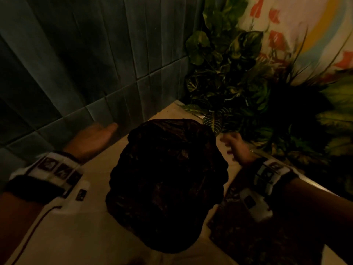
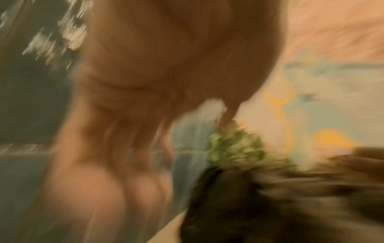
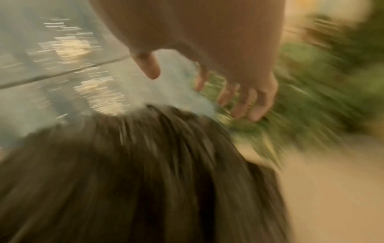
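Nearest, the dark bag [image 1: 168, 180] is sitting on the pale floor [image 1: 72, 236], bulging and crinkled. It is toward the floor's far corner, with a dark patterned mat [image 1: 248, 236] just beside it along the right edge. Farther out, the hands are hovering on either side of its top. The left hand [image 1: 95, 138] is lying straight-fingered and holding nothing, apart from the bag and close to the tiled wall [image 1: 86, 64]. The right hand [image 1: 236, 148] is spreading loose, empty fingers [image 3: 255, 106] just beside the bag — near the plants [image 1: 238, 77] filling the corner. Both wrist views are smearing badly. The risk, as I judge it, is a hurried grab pinching thin plastic and tearing it — or the right hand snagging leaves and pulling the plants over.
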Demonstrator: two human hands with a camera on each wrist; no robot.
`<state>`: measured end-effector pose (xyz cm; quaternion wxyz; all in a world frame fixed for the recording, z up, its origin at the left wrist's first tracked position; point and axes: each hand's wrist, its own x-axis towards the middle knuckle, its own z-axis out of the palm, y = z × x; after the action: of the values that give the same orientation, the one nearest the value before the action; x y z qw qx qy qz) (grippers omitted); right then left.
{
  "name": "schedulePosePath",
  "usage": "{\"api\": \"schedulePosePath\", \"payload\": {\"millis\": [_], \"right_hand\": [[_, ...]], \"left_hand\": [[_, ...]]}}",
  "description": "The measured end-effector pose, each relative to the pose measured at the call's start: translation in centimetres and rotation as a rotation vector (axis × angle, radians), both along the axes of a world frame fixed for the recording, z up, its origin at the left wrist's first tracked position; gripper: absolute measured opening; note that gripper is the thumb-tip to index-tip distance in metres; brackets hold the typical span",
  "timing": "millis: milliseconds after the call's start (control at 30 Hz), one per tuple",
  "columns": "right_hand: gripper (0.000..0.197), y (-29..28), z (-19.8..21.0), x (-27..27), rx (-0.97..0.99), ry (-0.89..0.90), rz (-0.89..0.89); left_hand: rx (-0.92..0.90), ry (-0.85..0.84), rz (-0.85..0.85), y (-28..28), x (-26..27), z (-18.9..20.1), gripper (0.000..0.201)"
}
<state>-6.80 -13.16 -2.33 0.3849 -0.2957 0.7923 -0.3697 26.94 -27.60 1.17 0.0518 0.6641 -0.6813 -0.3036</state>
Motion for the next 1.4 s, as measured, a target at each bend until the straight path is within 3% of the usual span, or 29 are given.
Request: {"api": "schedulePosePath", "payload": {"millis": [33,100,133,200,267,300,333,400,467,533,600,700,833,900,967,1000,1067,1100,1167,1200,1267,1333,1400], "right_hand": [[0.025,-1.0,1.4,-0.1,-0.034,0.060,-0.001],[0.028,-3.2,3.7,0.7,-0.084,0.108,0.161],[0.030,-4.2,4.4,1.4,-0.054,0.120,0.264],[0.024,-5.1,4.8,2.7,0.055,0.158,0.397],[0.023,-5.5,4.4,3.1,0.069,0.199,0.390],[0.025,-5.2,4.2,3.1,0.057,0.186,0.362],[0.027,-4.7,3.9,2.9,0.062,0.157,0.342],[0.033,-3.7,3.7,2.6,0.128,0.063,0.328],[0.036,-2.6,3.5,2.6,0.184,-0.146,0.269],[0.024,-1.6,3.7,3.4,0.179,-0.450,0.209],[0.030,-0.3,3.1,4.5,0.169,-0.705,0.223],[0.024,0.7,1.8,6.6,0.121,-0.890,0.227],[0.028,0.9,1.1,8.5,0.050,-0.918,0.096],[0.022,1.5,0.9,8.3,0.098,-0.746,0.066],[0.038,2.6,0.5,7.4,0.145,-0.425,0.019],[0.045,3.3,-0.3,7.0,0.131,-0.235,-0.055],[0.066,4.7,-3.0,6.4,0.153,0.016,-0.237],[0.091,5.0,-4.8,6.3,0.187,-0.004,-0.321],[0.124,4.9,-9.0,6.1,0.243,-0.299,-0.353],[0.124,4.6,-10.8,6.0,0.249,-0.505,-0.282],[0.101,4.1,-11.8,7.1,0.200,-0.850,-0.106],[0.078,3.6,-11.1,8.7,0.082,-0.934,-0.039],[0.067,2.9,-11.2,9.6,0.026,-0.879,-0.056]], "left_hand": [[0.042,-0.015,0.019,1.0,0.3,0.6,0.076],[0.306,-0.085,0.015,3.7,0.2,0.8,0.097],[0.463,-0.138,-0.040,5.2,-0.2,1.0,0.094],[0.647,-0.103,-0.142,7.4,-1.1,0.8,0.062],[0.571,0.042,-0.134,8.1,-2.0,0.1,0.019],[0.482,0.089,-0.120,7.6,-2.2,-0.4,0.010],[0.363,0.102,-0.113,6.7,-2.5,-0.7,0.013],[0.140,-0.033,-0.107,4.4,-2.9,-0.9,0.010],[-0.051,-0.110,-0.093,2.0,-3.3,-1.2,0.031],[-0.165,-0.041,-0.070,0.3,-4.2,-1.1,0.039],[-0.226,0.028,-0.029,-1.1,-5.0,-1.4,0.043],[-0.189,0.197,0.042,-2.7,-5.5,-2.1,0.039],[-0.172,0.418,0.109,-2.1,-4.1,-2.9,0.036],[-0.317,0.436,0.175,0.1,-2.1,-3.3,0.034],[-0.414,0.514,0.353,3.5,0.2,-4.3,0.041],[-0.363,0.548,0.433,5.4,1.0,-4.8,0.050],[0.023,0.608,0.507,8.6,1.6,-6.7,0.074],[0.278,0.624,0.503,9.7,1.3,-7.8,0.076],[0.610,0.748,0.470,10.9,0.1,-9.4,0.063],[0.708,0.861,0.475,10.9,-0.5,-10.2,0.054],[0.832,1.082,0.430,10.6,-2.2,-11.5,0.043],[0.807,1.170,0.403,10.6,-3.6,-11.9,0.043],[0.780,1.226,0.454,10.6,-4.2,-12.1,0.043]]}}
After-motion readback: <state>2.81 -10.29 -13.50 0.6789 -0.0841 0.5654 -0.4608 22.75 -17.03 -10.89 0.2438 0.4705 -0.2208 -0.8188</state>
